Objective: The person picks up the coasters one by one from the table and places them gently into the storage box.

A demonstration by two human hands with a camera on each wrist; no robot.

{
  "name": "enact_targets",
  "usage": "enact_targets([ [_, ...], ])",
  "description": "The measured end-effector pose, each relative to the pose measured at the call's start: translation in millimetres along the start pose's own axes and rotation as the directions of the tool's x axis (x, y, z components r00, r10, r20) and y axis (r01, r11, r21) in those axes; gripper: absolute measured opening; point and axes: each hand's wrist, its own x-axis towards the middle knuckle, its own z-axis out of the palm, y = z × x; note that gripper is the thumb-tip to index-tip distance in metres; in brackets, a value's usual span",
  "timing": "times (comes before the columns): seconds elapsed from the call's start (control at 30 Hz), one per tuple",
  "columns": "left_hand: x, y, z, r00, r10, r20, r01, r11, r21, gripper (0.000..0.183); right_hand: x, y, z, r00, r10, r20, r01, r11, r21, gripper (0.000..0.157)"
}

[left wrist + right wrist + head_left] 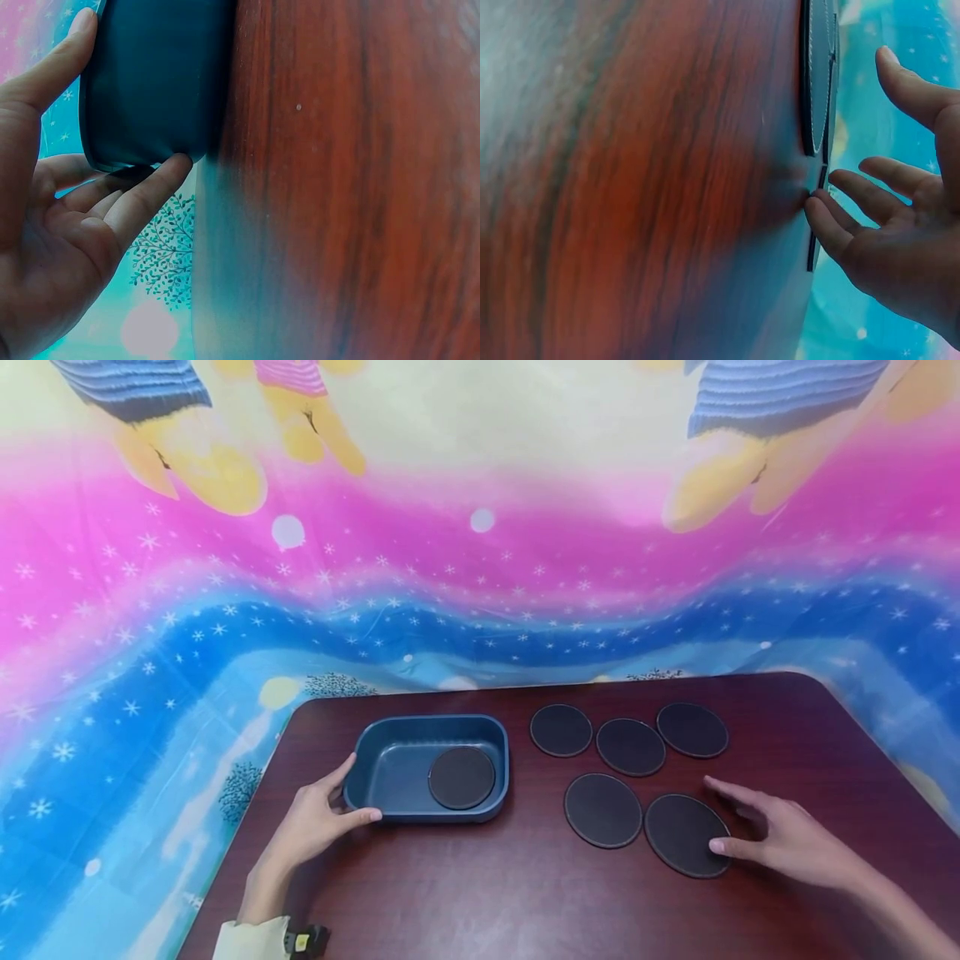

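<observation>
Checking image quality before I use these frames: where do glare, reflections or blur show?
Head view: pale glare on the table, but the pan and discs keep clear outlines; left wrist view: a bluish sheen on the table, lower in frame than the pan; right wrist view: the table's grain blurs at upper left, yet the nearest disc's stitching shows.
</observation>
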Motion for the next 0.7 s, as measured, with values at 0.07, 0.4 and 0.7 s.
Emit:
enact_targets([
  [0.07,0.2,-0.2,-0.3,1.0,-0.002,0.002,0.002,1.0,0.001,0.108,0,-1,4.0,1.0,-0.015,-0.007,0.015,1.0,-0.021,0.088],
  [0.4,-0.6,0.1,-1.0,1.0,-0.003,0.003,0.003,1.0,-0.001,0.108,8,-10,19.5,0.996,-0.071,-0.049,0.064,0.991,-0.118,0.093],
  [0.7,-0.4,0.0,-0.5,1.0,0.0,-0.001,0.0,1.0,-0.015,0.108,16,-14,21.5,0.99,-0.057,-0.126,0.053,0.998,-0.037,0.088],
])
